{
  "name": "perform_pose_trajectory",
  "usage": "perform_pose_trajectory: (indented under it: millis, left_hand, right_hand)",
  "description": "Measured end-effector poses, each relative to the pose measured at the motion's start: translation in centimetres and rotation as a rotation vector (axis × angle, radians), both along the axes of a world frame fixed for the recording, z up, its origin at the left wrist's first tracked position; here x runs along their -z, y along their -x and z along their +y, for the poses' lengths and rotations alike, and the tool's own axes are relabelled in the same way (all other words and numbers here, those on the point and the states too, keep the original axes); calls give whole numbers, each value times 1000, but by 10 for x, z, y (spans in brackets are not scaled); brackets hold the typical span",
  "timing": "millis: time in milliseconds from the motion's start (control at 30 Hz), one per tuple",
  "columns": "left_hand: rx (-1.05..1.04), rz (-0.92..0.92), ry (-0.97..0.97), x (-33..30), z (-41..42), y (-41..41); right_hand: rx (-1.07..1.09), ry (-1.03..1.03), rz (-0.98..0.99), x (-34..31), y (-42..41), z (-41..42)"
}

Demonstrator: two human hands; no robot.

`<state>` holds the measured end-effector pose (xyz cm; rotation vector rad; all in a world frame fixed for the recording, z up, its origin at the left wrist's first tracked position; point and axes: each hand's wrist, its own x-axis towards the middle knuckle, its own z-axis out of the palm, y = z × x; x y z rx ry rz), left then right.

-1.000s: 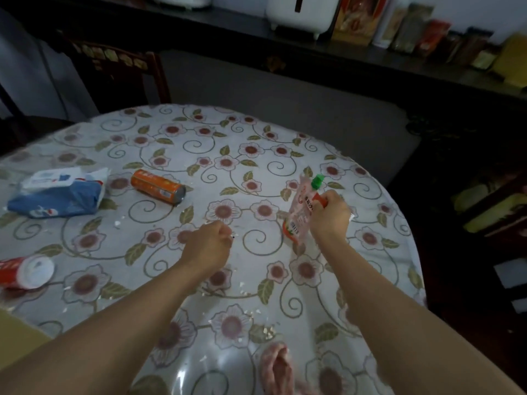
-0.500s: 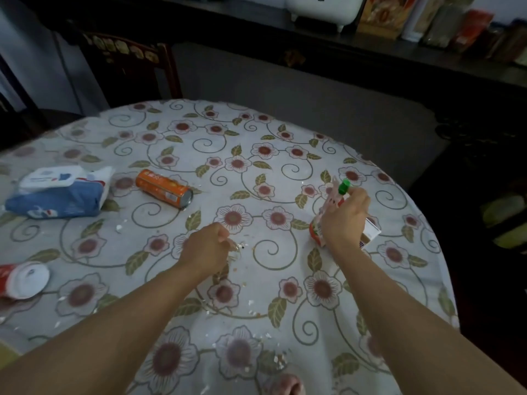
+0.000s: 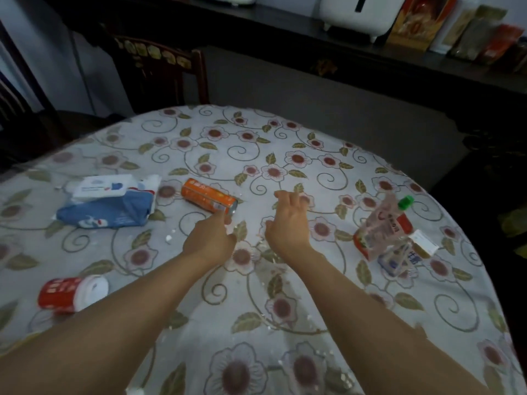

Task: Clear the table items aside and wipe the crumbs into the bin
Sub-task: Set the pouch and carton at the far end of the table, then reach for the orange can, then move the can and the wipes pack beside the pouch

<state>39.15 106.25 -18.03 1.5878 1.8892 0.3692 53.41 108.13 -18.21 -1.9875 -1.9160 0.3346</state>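
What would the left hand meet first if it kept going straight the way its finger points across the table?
The orange can. The left hand points its finger up and away at the can's near end, and the fingertip seems already at or almost touching it; depth is hard to judge from this one view.

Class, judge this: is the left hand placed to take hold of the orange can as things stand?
Probably yes. The left hand has a finger at the near end of the orange can, which lies on its side with nothing between them.
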Motion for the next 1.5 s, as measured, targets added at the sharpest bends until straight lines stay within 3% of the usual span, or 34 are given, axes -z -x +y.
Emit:
perform_pose_trajectory:
  millis: [200, 533, 667, 833, 1067, 1300, 1500]
  left_hand:
    - [27, 66, 32, 14, 16, 60]
    - [67, 258, -77, 23, 52, 145]
    - [13, 426, -156, 17, 65, 168]
    - [-11, 592, -83, 22, 86, 197]
    - [86, 760, -47, 40, 106, 206]
    - [116, 763, -130, 5, 87, 202]
    - [183, 698, -151, -36, 58, 157]
  right_hand:
    - [-99, 119, -27, 35, 67, 39]
    - [-26, 179, -178, 73, 116, 86]
    - [-19, 78, -105, 69, 120, 80]
    - [1, 52, -15, 52, 123, 62]
    - [-28, 41, -78, 33, 118, 45]
    - [82, -105, 78, -7, 114, 19]
    - [66, -55, 36, -39, 97, -9]
